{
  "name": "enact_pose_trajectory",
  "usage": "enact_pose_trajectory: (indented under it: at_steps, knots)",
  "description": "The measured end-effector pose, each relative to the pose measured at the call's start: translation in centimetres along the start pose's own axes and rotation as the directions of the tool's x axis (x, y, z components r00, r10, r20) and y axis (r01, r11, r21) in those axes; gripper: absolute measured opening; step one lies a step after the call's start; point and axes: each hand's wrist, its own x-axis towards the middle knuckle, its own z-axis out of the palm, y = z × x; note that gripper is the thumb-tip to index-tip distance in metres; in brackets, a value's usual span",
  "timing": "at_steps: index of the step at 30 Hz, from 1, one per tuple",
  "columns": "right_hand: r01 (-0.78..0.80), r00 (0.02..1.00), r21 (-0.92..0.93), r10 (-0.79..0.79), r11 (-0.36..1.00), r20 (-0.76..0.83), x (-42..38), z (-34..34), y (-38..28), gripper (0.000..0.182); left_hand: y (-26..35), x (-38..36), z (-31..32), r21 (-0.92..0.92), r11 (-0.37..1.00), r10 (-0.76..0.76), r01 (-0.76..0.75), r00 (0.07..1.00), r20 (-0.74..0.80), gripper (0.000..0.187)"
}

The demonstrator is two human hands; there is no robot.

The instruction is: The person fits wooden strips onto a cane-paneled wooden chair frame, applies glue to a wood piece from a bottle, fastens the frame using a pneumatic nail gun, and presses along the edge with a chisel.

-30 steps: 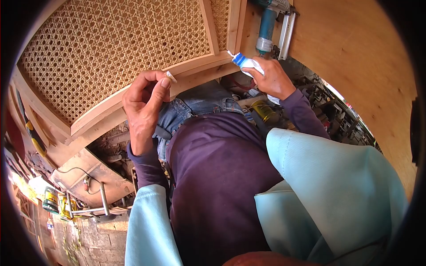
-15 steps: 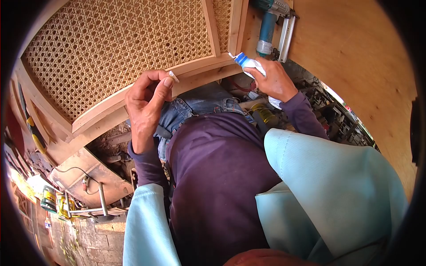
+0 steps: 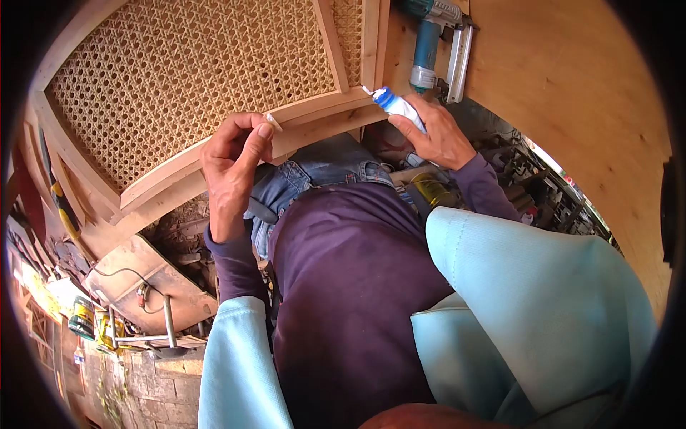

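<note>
In the head view, the right hand (image 3: pixel 439 136) has changed its hold since half a second ago: more of the tube's (image 3: pixel 401 109) side shows, and the white end that stuck out below the palm is out of sight. The left hand (image 3: pixel 232 161) keeps its pinch, thumb against forefinger, on a small white piece (image 3: pixel 274 124). The right hand grasps the tube between thumb and fingers, near the corner of the wooden frame (image 3: pixel 296 111), its mouth pointing up and left.

The tube is white with a blue band at the neck; white stuff sits at the mouth and a thin white strand reaches outward.

Counted: two hands, one tube, one white piece; two stretches of cane (image 3: pixel 193 79), one wide and one narrow, in the frame; one nail gun (image 3: pixel 426 53) beyond the right hand; two tins at far left, a green tin (image 3: pixel 82 319) and a yellow tin (image 3: pixel 107 331).
</note>
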Motion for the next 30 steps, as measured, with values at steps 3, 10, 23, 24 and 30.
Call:
enact_pose_trajectory:
  at_steps: [3,10,23,24,30]
  knots:
    - [-0.034,0.998,0.056,0.031,0.998,0.047,-0.3,0.3,0.7,0.048,0.2,0.0,0.3,0.000,1.000,0.014,-0.014,1.000,-0.006,0.010]
    - [0.149,0.987,0.192,-0.135,0.970,-0.085,-1.5,2.0,2.9,0.053,0.1,0.1,0.6,0.016,0.999,0.035,-0.035,0.999,-0.013,0.012]
    - [0.343,0.917,0.384,-0.218,0.857,-0.333,-5.0,1.6,2.5,0.056,-0.2,0.3,0.9,0.080,0.995,0.066,-0.067,0.998,0.006,0.014]
    - [0.317,0.933,0.499,-0.171,0.806,-0.317,-5.2,0.7,1.9,0.054,-0.4,0.4,1.0,0.077,0.993,0.088,-0.088,0.996,0.003,0.014]
    - [0.555,0.826,0.631,-0.449,0.541,-0.342,-0.8,-6.5,-7.9,0.088,-1.3,0.2,0.4,-0.029,0.994,0.104,-0.103,0.994,0.025,0.012]
